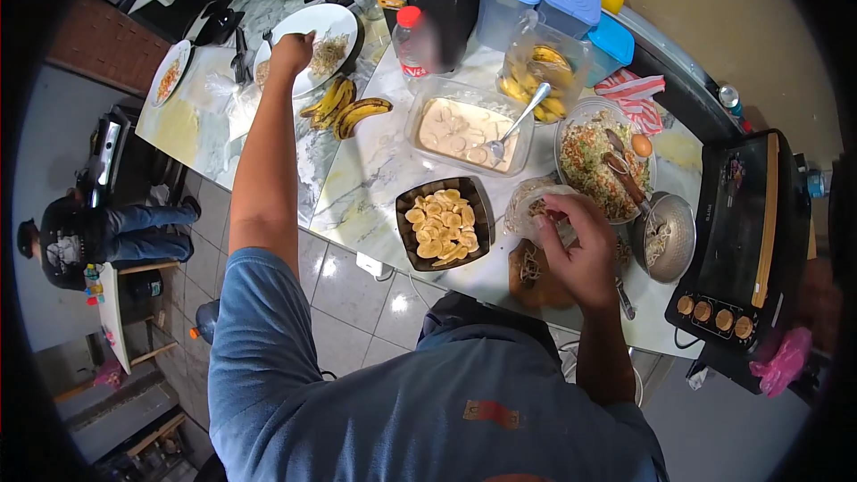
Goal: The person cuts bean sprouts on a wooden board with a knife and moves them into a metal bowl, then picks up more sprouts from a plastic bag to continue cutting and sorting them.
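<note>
My left hand (293,52) is stretched far out over a large white plate (314,22) holding a heap of pale sprouts (329,54). Its fingers are curled together, and what they hold, if anything, is hidden. On the near side, my right hand (580,241) has its thumb and fingers curled at the rim of a clear plastic bag (528,205) with pale food inside. A wooden board (542,281) with a few sprout-like strands lies beneath that hand. Left of the bag stands a dark square bowl (406,236) of sliced bananas (444,225).
A clear tub (420,138) of creamy batter holds a spoon (527,116). Behind are bananas (542,80) in a bag and blue-lidded containers (509,18). At right sit a bowl of chopped vegetables (589,161) with an egg, a metal pot (671,236) and a toaster oven (732,232). Another person (80,232) is at far left.
</note>
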The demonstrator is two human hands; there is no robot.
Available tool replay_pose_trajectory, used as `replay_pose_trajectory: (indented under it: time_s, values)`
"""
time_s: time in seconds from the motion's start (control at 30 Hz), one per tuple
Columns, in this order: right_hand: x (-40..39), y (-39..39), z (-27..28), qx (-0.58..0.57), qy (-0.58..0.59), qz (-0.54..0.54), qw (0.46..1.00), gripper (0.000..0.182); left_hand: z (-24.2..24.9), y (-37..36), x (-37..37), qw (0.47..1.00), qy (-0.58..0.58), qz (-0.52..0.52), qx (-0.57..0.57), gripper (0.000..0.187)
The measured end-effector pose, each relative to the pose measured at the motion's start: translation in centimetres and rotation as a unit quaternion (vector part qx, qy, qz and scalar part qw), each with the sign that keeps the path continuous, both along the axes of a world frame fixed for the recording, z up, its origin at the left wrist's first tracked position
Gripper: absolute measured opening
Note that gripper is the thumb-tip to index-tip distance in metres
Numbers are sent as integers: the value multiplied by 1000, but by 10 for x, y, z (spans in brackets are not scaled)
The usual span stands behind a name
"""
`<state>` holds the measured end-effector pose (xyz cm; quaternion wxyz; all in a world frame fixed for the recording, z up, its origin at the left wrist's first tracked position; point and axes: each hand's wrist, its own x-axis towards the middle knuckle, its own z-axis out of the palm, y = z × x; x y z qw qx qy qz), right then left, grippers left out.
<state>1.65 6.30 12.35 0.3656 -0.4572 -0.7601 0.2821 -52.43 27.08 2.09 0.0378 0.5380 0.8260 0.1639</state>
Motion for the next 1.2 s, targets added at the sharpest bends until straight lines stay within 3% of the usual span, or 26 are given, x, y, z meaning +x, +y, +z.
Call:
replay_pose_trajectory:
  time_s: [0.07,0.17,0.27,0.37,0.43,0.53,0.57,0.6,0.73,0.83,0.87,0.93,1.1,1.2]
  values:
    - [11,-2,0,-3,-2,-2,1000,25,10,-7,10,998,37,29,-47,38]
    - [28,-5,2,-1,-16,-14,1000,25,11,-21,18,998,53,16,36,32]
    - [46,-5,-2,13,2,-23,1000,24,7,-30,28,994,-64,10,90,28]
    - [67,-7,-8,5,-2,-26,1000,24,33,-67,88,985,-129,-58,100,24]
    - [79,-7,-11,4,12,-22,1000,24,55,-93,143,959,-240,-90,119,23]
    - [99,-13,-8,-6,14,-31,999,25,85,-136,230,868,-450,-196,81,24]
    - [104,-10,-8,4,9,-35,999,25,92,-149,257,868,-445,-211,62,23]
    - [110,-9,-9,1,10,-38,999,25,88,-158,277,827,-484,-281,55,25]
    - [133,-17,-15,8,33,-32,999,26,84,-195,359,781,-538,-313,-47,32]
    - [146,-21,-18,19,42,-25,999,26,77,-210,392,765,-537,-349,-62,35]
    - [151,-22,-19,22,44,-20,999,26,76,-212,400,765,-537,-350,-61,35]
    - [160,-26,-22,18,40,-14,999,26,75,-218,412,843,-404,-346,-83,32]
    - [174,-31,-25,-2,38,-3,999,25,73,-220,429,871,-403,-269,-83,32]
    - [182,-34,-28,6,39,7,999,25,83,-221,435,899,-333,-260,-114,37]
